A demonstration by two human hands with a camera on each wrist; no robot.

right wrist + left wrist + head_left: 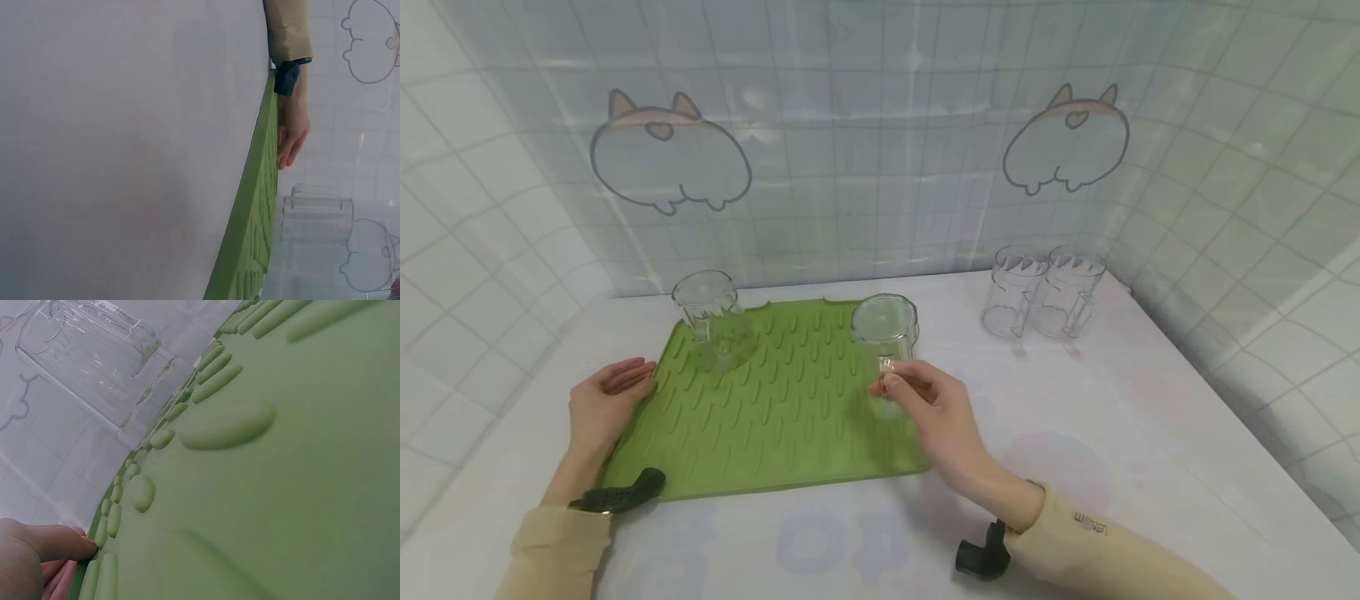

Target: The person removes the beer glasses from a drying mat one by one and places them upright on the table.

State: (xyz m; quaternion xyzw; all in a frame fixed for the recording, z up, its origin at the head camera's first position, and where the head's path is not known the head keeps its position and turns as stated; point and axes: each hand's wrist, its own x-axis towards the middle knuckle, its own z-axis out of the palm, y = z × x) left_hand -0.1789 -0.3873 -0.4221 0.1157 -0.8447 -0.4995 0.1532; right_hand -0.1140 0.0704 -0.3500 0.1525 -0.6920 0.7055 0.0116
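Observation:
My right hand (936, 408) pinches the handle of a clear glass mug (885, 319) between thumb and fingers, over the right part of a green ridged drying mat (797, 417). Only a sliver of that hand shows at the lower right corner of the right wrist view. A second glass mug (706, 293) stands at the mat's far left corner, its handle toward me. By the mat's left edge lies my left hand (606, 400), fingers loosely bent; in the left wrist view its thumb (62, 542) touches the raised edge.
Two more clear glass mugs (1013, 293) stand side by side at the back right of the white table (1120, 417). Behind them rises a tiled wall covering (865, 167) with cartoon drawings. Both wrists carry black camera mounts.

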